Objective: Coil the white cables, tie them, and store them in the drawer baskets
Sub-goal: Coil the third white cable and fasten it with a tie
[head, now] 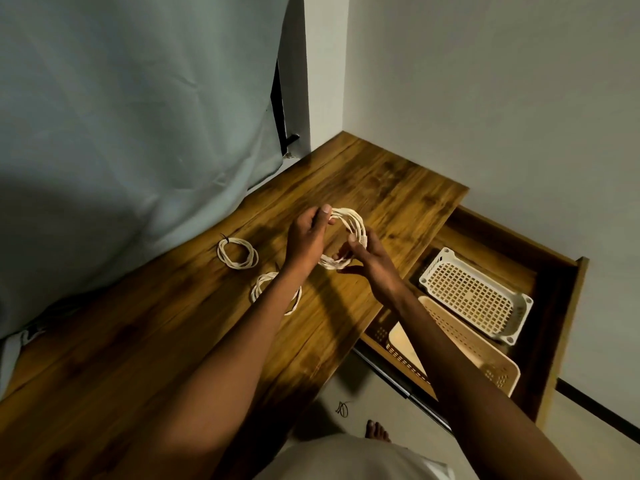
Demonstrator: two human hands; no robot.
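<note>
Cable coil [346, 233] partly behind fingers [358, 245]

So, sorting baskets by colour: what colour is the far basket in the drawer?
White, with a perforated grid base; the head view shows it clearly.

Wooden desk [145, 341], grey-green curtain [138, 116], white wall [485, 98], pale floor [363, 403]

Both bare arms reach forward, hands close together. The left hand [306, 237] pinches with thumb up and fingers curled; the right hand [363, 259], slightly nearer and lower, pinches too, wrist bent inward.
</note>
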